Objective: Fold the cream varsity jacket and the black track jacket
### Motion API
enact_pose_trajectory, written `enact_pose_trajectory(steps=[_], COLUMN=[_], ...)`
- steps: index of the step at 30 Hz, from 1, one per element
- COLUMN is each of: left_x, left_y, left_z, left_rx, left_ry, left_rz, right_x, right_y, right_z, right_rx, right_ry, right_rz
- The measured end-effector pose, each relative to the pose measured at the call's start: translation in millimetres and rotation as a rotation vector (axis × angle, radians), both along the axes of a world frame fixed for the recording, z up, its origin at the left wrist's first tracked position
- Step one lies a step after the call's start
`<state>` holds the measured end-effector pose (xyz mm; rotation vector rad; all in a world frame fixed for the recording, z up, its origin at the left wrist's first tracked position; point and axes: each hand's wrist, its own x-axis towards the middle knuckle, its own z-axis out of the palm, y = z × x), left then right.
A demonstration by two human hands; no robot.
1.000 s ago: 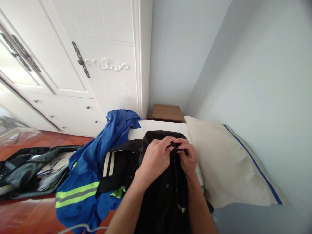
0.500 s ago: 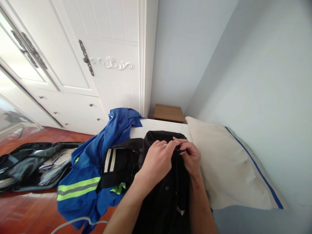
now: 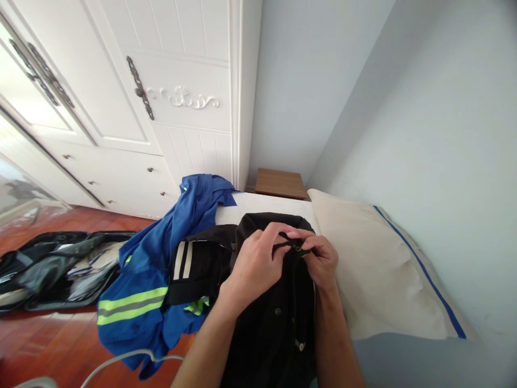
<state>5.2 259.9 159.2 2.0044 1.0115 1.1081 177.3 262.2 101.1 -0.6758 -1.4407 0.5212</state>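
Observation:
A black button-up garment (image 3: 278,328) lies on the bed in front of me, its collar end farthest from me. My left hand (image 3: 254,264) and my right hand (image 3: 321,258) meet at its upper front, each pinching the black cloth. Between my fingertips sits a small button (image 3: 297,247) on the cloth. Both hands are closed on the fabric. A second button (image 3: 277,311) shows lower down on the front.
A blue work jacket with yellow-green reflective stripes (image 3: 153,280) hangs over the bed's left edge. A cream pillow with blue trim (image 3: 379,275) lies at right against the wall. An open black bag (image 3: 52,269) rests on the wooden floor. White wardrobe (image 3: 133,102) and a wooden nightstand (image 3: 280,183) stand behind.
My fingers have shifted slightly on the cloth, and the button now shows between my fingertips. The view has tilted a little.

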Motion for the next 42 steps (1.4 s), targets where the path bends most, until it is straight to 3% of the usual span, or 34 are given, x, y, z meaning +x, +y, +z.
enact_pose_trajectory(steps=[7, 17, 24, 33, 42], left_x=[-1, 3, 1, 6, 7], left_y=[-3, -10, -9, -11, -10], left_z=[1.2, 6.4, 1.6, 4.1, 3.8], left_rx=[0.03, 0.229, 0.276, 0.245, 0.19], left_ry=[0.026, 0.193, 0.075, -0.016, -0.037], left_rz=[0.011, -0.034, -0.019, -0.012, -0.005], right_x=[11, 1, -2, -5, -6], right_y=[-3, -7, -12, -16, -13], right_z=[-0.1, 2.0, 7.9, 10.1, 5.5], right_rx=[-0.023, 0.015, 0.037, 0.06, 0.022], right_ry=[-0.069, -0.052, -0.065, -0.088, -0.015], right_rz=[0.073, -0.08, -0.031, -0.118, -0.081])
